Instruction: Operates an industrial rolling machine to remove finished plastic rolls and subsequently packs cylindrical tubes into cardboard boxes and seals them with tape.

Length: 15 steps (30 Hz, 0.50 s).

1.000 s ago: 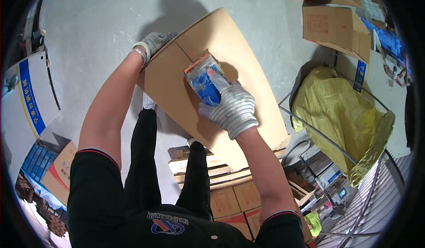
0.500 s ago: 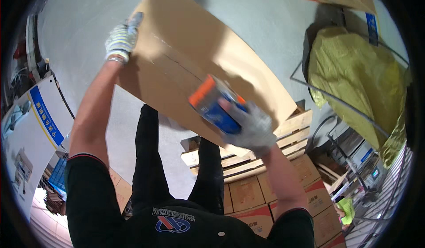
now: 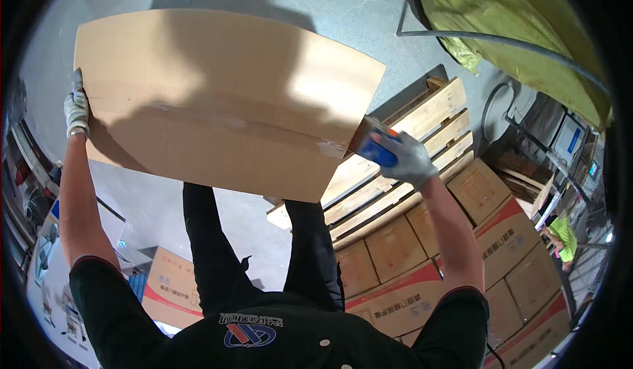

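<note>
A large brown cardboard box [image 3: 217, 99] lies in front of me, with a seam running lengthwise across its top face. Clear tape shows on parts of this seam. My left hand [image 3: 77, 111], in a knitted glove, holds the box at its left edge, and some of the fingers are hidden behind it. At the opposite end my right hand [image 3: 410, 161], gloved in grey, is closed round a blue and orange tape dispenser [image 3: 378, 146]. The dispenser is beside the box's right edge, close to the end of the seam.
A wooden pallet [image 3: 432, 109] sits right of the box. Stacked cartons [image 3: 409, 301] stand nearer me, and another carton [image 3: 170, 283] is by my left leg. A yellow-green sheet [image 3: 514, 20] and a bent metal bar [image 3: 491, 37] are at the upper right. Another person [image 3: 562, 237] is far right.
The box now lies more level across my view, turned from its earlier slant. My right hand has moved the tape dispenser from over the seam to the box's right end.
</note>
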### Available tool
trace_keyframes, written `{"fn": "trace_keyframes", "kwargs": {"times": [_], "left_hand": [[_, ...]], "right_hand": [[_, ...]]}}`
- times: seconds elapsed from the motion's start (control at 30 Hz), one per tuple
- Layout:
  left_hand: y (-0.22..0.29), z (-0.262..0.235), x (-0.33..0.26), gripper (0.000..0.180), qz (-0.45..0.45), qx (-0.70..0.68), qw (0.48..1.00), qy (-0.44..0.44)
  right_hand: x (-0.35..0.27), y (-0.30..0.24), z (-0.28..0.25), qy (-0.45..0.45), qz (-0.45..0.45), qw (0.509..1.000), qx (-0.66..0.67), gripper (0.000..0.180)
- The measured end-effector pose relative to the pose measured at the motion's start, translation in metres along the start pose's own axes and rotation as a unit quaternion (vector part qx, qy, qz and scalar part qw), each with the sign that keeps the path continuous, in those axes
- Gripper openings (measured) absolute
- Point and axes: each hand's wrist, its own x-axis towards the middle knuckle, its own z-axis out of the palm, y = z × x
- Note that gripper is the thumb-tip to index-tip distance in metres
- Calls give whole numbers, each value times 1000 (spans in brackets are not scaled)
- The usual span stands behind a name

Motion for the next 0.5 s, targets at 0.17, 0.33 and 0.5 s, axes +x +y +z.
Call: {"fn": "trace_keyframes", "kwargs": {"times": [0.17, 0.33, 0.5], "left_hand": [[39, -52, -19, 58, -19, -33, 999, -33], [9, -21, 7, 51, 61, -133, 976, -163], [113, -40, -40, 63, -11, -348, 904, -248]], "right_hand": [[63, -101, -62, -140, 91, 982, -88, 63], [107, -59, 25, -101, 261, 960, 13, 45], [90, 48, 72, 181, 260, 915, 250, 47]]}}
